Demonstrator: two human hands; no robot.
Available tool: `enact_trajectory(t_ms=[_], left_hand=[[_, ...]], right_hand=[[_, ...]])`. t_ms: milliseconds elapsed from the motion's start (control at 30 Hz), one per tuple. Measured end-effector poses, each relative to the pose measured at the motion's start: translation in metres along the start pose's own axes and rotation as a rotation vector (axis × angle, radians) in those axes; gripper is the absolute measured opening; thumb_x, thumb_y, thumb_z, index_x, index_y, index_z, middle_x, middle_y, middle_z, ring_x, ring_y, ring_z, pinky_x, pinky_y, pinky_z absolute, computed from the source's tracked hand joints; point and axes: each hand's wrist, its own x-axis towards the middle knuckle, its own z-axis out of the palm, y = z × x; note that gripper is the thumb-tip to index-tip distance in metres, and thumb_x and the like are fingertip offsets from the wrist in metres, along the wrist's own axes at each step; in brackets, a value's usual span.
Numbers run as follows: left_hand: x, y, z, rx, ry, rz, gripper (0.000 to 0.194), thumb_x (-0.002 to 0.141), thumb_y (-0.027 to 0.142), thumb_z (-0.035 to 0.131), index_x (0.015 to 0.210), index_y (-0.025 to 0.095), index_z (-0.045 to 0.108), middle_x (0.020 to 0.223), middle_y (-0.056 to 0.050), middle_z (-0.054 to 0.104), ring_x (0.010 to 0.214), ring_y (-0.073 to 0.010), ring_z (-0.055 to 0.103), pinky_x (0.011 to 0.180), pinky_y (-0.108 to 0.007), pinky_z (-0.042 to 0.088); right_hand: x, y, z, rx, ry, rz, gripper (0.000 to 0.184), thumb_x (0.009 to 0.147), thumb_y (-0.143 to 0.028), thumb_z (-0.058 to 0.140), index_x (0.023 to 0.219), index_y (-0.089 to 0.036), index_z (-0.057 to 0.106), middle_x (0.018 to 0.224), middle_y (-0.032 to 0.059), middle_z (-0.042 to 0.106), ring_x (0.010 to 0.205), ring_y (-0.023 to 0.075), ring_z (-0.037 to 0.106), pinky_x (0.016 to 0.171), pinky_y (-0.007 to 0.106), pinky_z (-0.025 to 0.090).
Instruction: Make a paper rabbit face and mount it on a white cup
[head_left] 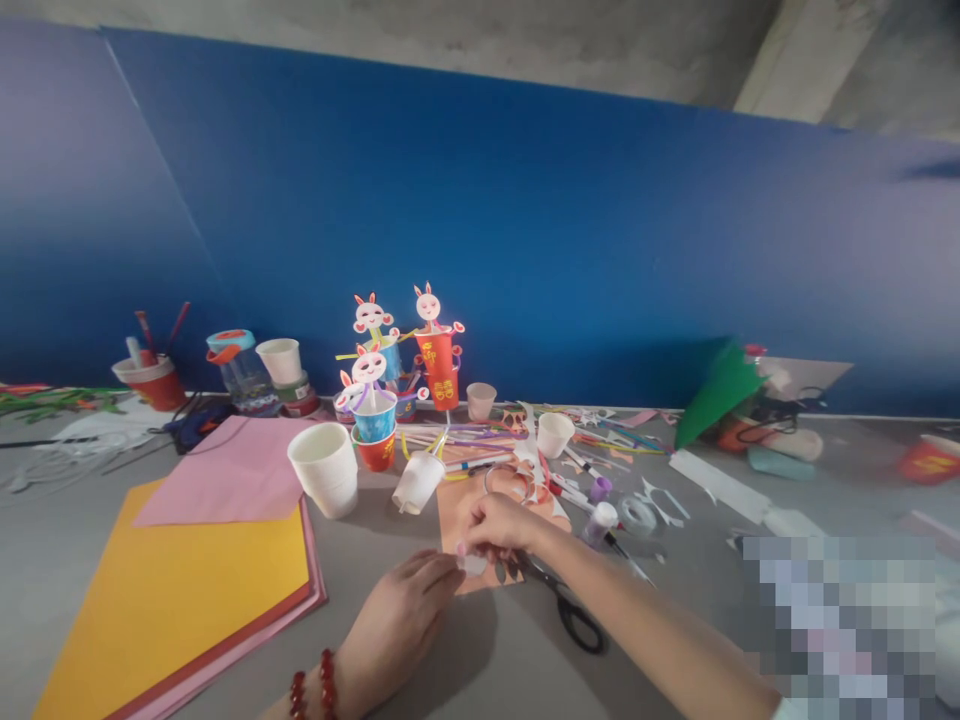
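Note:
My left hand (401, 605), with a red bead bracelet (328, 680) at the wrist, has its fingers closed on a small white paper piece (472, 565). Right above that piece my right hand (495, 525) is closed in a pinch, with a speck of pink at the fingertips; what it holds is too small to tell. Under both hands lies an orange paper sheet (454, 505). Black-handled scissors (579, 625) rest partly beneath my right forearm. A tipped white paper cup (418, 483) lies just beyond my hands.
Paper-cup rabbit figures (375, 410) stand at the back. A white cup (324, 470) and stacked coloured paper (202, 570) are on the left. Strips, pens and a tape roll (637, 515) clutter the right, near a small white-capped bottle (601, 522). A blue wall (480, 200) bounds the table.

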Motion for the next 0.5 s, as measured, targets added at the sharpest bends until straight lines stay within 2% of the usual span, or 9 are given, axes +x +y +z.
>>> enact_trajectory(t_ms=[233, 500], left_hand=[[0.000, 0.000, 0.003, 0.041, -0.033, -0.020, 0.033, 0.090, 0.006, 0.044, 0.109, 0.018, 0.067, 0.112, -0.009, 0.073, 0.099, -0.0255, 0.067, 0.089, -0.038, 0.057], [-0.001, 0.000, 0.002, 0.022, -0.014, -0.031, 0.031, 0.090, 0.007, 0.046, 0.111, 0.019, 0.066, 0.113, -0.007, 0.073, 0.099, -0.0242, 0.068, 0.088, -0.037, 0.058]], right_hand=[[-0.006, -0.007, 0.003, -0.033, 0.032, 0.005, 0.017, 0.069, -0.012, 0.071, 0.055, -0.017, 0.064, 0.042, -0.0061, 0.057, 0.039, 0.0090, 0.055, 0.033, 0.013, 0.039], [-0.011, -0.011, 0.004, -0.090, 0.054, 0.017, 0.020, 0.068, -0.009, 0.066, 0.053, -0.018, 0.058, 0.039, -0.0077, 0.054, 0.036, 0.0088, 0.054, 0.033, 0.013, 0.039]])
